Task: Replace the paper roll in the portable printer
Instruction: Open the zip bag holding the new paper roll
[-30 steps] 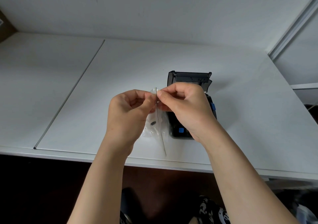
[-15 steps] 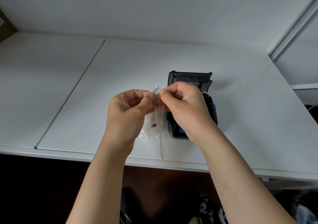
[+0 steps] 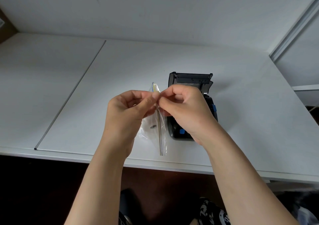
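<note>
Printer (image 3: 206, 86), one black portable unit with its lid raised, sits on the white surface (image 3: 241, 103) behind the right hand (image 3: 185, 110). One clear plastic bag (image 3: 159, 131) hangs above the surface; both hands, left hand (image 3: 128, 111) too, pinch its top edge with curled fingers.

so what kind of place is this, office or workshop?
Likely an office or plain workroom. White desks butt together against a bare white wall, and a portable printer sits with its lid open. No tools or benches show.
</note>
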Demonstrator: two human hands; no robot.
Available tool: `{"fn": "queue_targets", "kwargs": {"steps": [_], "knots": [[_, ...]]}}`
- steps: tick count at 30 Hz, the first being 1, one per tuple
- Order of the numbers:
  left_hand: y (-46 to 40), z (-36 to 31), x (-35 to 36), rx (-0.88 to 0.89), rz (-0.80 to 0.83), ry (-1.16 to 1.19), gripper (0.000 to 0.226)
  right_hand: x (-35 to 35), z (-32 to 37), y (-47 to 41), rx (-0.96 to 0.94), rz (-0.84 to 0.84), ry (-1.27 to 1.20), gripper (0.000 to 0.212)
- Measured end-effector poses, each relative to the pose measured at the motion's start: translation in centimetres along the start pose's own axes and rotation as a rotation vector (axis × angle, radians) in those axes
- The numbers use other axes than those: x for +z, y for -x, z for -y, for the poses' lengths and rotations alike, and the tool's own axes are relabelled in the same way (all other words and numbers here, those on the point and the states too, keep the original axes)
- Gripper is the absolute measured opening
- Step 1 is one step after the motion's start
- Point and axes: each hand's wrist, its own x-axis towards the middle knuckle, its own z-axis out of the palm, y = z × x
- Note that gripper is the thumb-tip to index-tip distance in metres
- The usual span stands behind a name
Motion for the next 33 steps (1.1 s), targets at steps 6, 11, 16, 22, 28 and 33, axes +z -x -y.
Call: {"fn": "queue_targets", "kwargs": {"steps": [6,11,16,22,28,33], "knots": [[0.0,0.1,0.2,-0.013,-0.012,-0.031,0.005,-0.1,-0.1,-0.1,-0.039,-0.039,0.013,0.010],[-0.1,0.1,0.1,0.000,-0.023,-0.036,0.014,0.0,-0.1,0.0,-0.031,-0.052,0.027,0.009],[0.0,-0.1,0.3,0.000,-0.037,0.000,0.016,0.1,-0.2,-0.2,-0.009,-0.096,0.034,0.011],[-0.2,0.0,0.1,0.040,-0.102,0.009,0.015,-0.6,0.5,0.2,0.060,0.059,-0.004,0.007],[-0.1,-0.2,0.1,0.017,-0.062,0.045,0.006,-0.7,0.3,0.2,0.026,0.056,0.048,0.007],[0.0,0.1,0.2,-0.071,0.011,-0.027,0.023,-0.5,0.2,0.0,-0.037,-0.014,0.035,0.019]]}}
